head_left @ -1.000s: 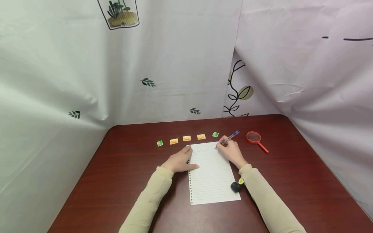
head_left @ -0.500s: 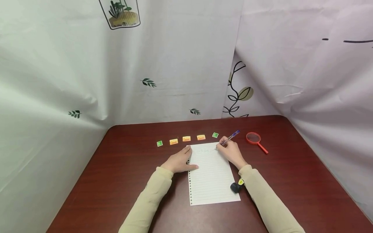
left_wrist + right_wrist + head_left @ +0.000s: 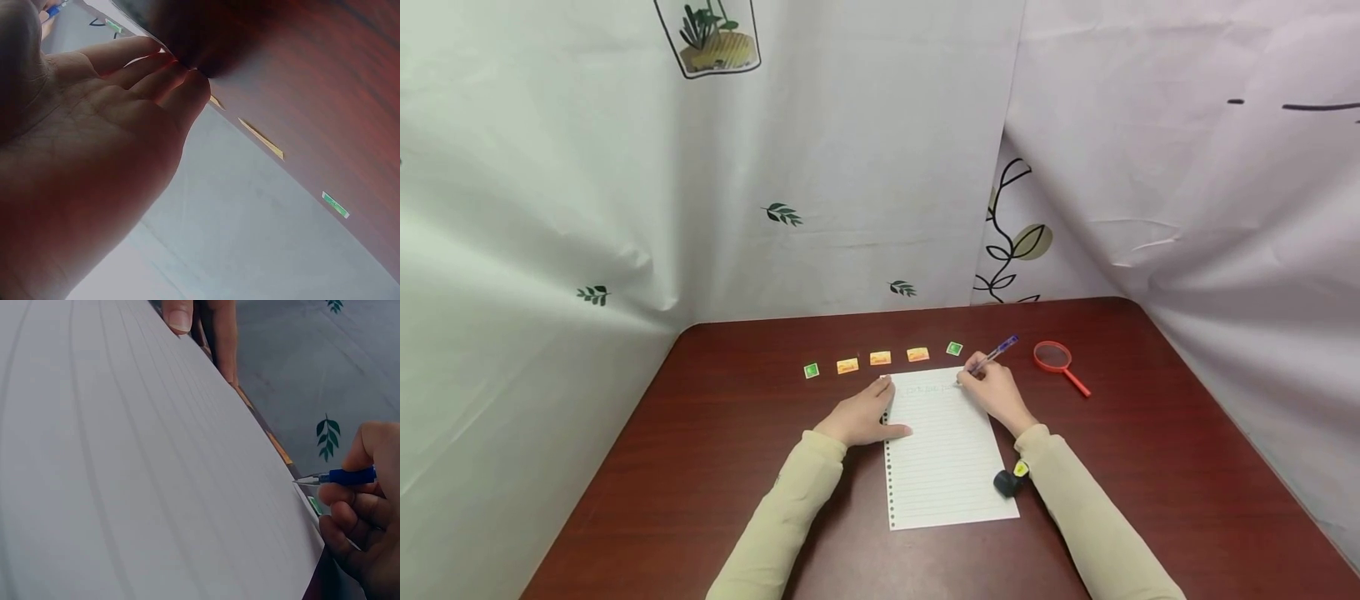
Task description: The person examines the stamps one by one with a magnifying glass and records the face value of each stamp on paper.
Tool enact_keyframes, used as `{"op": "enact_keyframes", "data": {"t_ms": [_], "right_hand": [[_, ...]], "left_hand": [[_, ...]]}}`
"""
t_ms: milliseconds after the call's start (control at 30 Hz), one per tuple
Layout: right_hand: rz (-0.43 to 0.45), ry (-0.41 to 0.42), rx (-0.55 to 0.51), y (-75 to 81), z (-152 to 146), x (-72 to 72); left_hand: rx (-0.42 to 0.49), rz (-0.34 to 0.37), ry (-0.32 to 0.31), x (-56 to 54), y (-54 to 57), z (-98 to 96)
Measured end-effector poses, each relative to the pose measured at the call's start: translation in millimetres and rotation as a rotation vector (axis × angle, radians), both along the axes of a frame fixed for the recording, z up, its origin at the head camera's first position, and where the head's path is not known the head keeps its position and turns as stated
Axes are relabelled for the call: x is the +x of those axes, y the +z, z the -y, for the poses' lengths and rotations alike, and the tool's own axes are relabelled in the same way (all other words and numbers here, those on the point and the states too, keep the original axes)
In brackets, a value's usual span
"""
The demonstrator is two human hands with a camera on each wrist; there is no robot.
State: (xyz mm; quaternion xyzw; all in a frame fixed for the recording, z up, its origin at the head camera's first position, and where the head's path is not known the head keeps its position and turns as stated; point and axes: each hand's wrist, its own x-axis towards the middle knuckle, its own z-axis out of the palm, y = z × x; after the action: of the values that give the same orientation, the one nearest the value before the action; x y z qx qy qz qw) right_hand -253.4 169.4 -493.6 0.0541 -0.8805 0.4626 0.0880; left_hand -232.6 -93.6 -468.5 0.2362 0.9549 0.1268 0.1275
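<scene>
A lined sheet of paper with punched holes down its left side lies on the dark red table. Faint writing runs along its top line. My right hand pinches a blue pen, its tip at the paper near the top right; the right wrist view shows the pen between thumb and fingers. With fingers extended, my left hand rests on the sheet's upper left edge, thumb lying on the paper. In the left wrist view the left hand shows its palm side.
Beyond the paper stretches a row of small stickers: a green one at the left, several orange ones, and another green one. A red magnifying glass lies to the right. White printed cloth hangs behind the table.
The pen tip has barely shifted at the top line, and a little more faint writing seems to show there. My left hand stays in place on the sheet.
</scene>
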Motion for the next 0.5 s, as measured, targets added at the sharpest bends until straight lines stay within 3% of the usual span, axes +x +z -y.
{"op": "enact_keyframes", "data": {"t_ms": [500], "right_hand": [[0.005,0.018,-0.002,1.0,-2.2,-1.5]], "left_hand": [[0.0,-0.006,0.002,-0.3,-0.7,-0.9]]}}
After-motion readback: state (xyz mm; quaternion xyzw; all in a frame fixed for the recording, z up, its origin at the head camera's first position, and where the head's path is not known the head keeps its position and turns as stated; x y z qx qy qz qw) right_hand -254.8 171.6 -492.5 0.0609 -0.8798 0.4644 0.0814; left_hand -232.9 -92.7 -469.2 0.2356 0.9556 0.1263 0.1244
